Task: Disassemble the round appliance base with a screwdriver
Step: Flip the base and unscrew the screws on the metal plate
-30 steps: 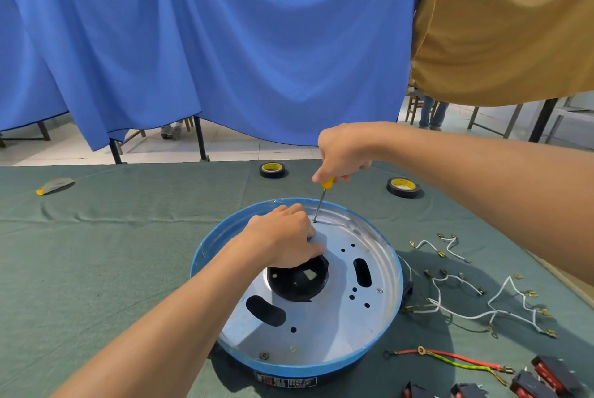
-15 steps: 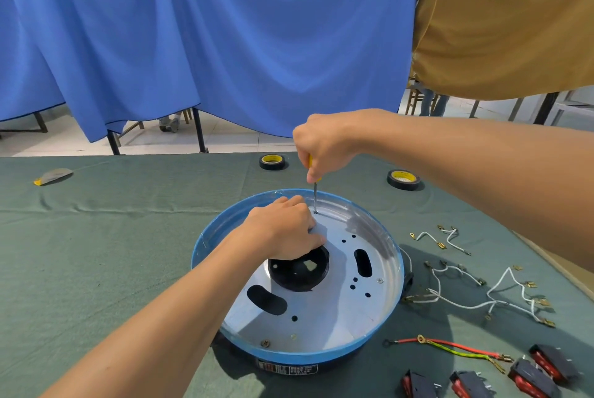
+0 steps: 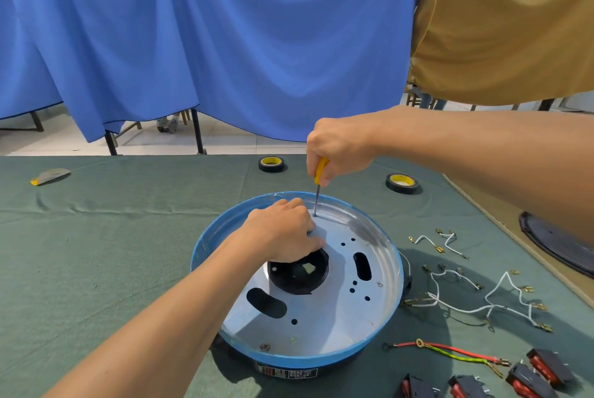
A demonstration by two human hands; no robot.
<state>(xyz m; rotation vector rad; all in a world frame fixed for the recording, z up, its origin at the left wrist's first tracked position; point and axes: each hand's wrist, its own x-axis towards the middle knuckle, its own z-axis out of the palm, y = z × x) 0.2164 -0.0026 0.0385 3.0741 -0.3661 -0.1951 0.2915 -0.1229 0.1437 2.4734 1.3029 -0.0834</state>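
Observation:
The round appliance base (image 3: 321, 320), a silver metal plate inside a blue rim, lies on the green table cloth in front of me. A black hub (image 3: 299, 272) sits at its centre. My left hand (image 3: 279, 233) rests on the plate with curled fingers, covering the hub's far edge. My right hand (image 3: 337, 148) grips the yellow-handled screwdriver (image 3: 319, 182), held nearly upright. Its tip stands on a screw at the plate's far side, just right of my left knuckles. Two more screws (image 3: 265, 347) show near the plate's rim.
Two black tape rolls (image 3: 271, 163) lie beyond the base. White wires (image 3: 463, 301), a red and green wire (image 3: 450, 351) and red rocker switches (image 3: 527, 378) lie at the right. A dark round part (image 3: 559, 246) sits at the right edge. Blue and tan cloths hang behind the table.
My right hand turned on the screwdriver handle, and more of the yellow handle shows below the fingers now. The tip stays on the far screw. My left hand stays on the plate.

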